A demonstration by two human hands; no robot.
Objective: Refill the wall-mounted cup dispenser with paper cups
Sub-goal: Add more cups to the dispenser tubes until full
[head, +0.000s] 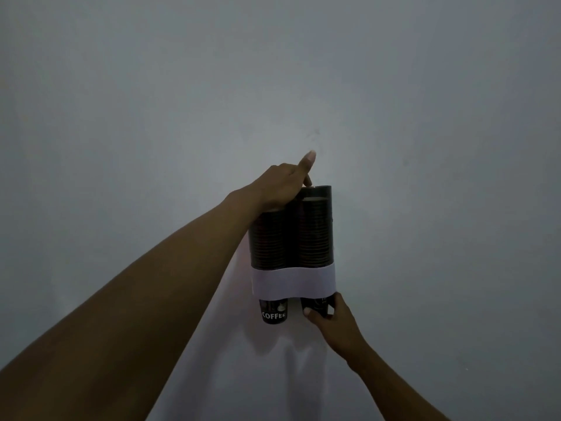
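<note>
A wall-mounted cup dispenser (294,284) on a bare wall (425,147) carries two dark stacks of paper cups (314,235). The left hand (280,189) presses down on their tops, forefinger raised; the right hand (329,317) pinches the lowest right cup (315,305). Light, crushable paper: best held by the sides, gently.

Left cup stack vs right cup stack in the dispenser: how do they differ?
The left cup stack tops out lower than the right cup stack. The left hand rests on the left stack's top; the right hand grips the right stack's bottom cup. The left stack's bottom cup hangs free, showing COFFEE. Both are dark paper cups behind one white band.
</note>
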